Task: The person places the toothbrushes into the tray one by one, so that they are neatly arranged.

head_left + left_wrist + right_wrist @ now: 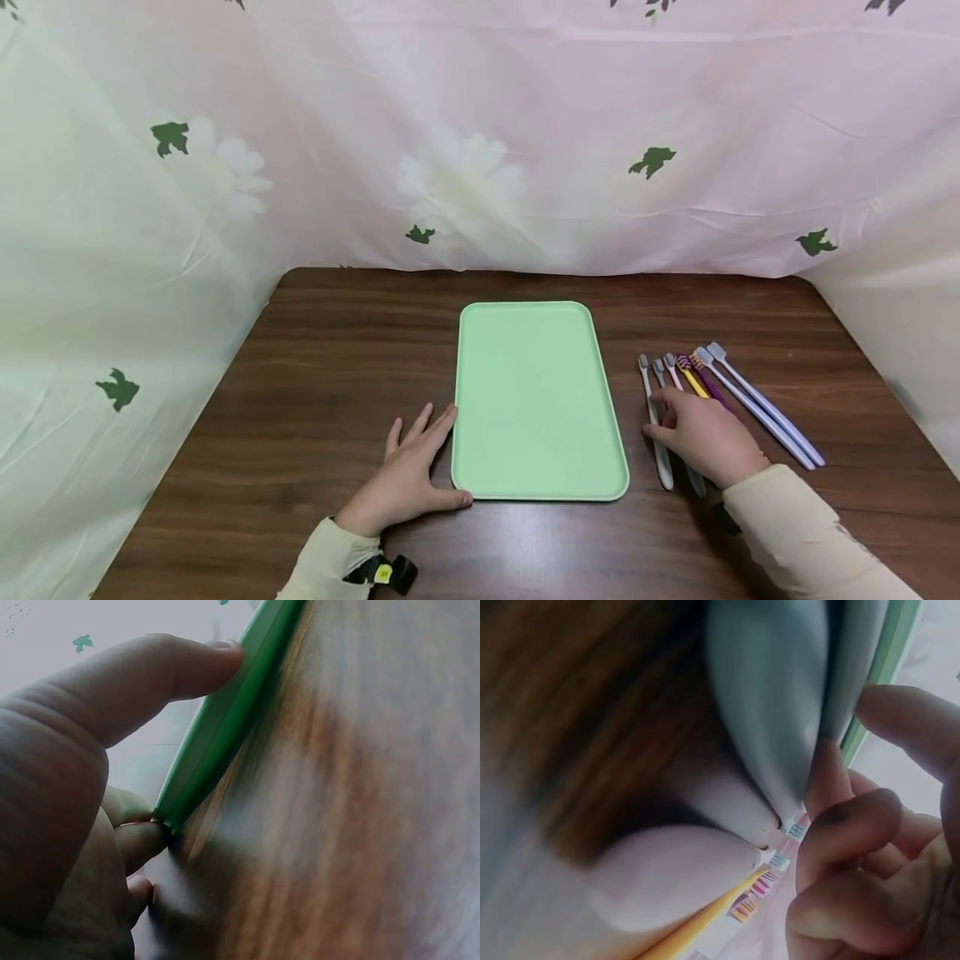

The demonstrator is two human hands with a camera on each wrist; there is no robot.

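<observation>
A pale green rectangular tray (536,400) lies in the middle of the wooden table. My left hand (405,485) rests at its near left corner, fingers spread and straight. Its fingertips touch the left side and the thumb the near edge, as the left wrist view also shows at the green rim (217,735). To the right of the tray, my right hand (705,433) pinches the leftmost grey toothbrush (663,468) between thumb and fingers. In the right wrist view, that handle (857,652) runs between the thumb and a fingertip. A second grey toothbrush (769,697) lies close beside it.
Further toothbrushes fan out under and beyond the right hand: a pink-white one (672,371), a yellow one (693,383), a purple one (716,390) and two pale lavender ones (772,407). A patterned cloth (525,167) hangs behind the table and along its sides.
</observation>
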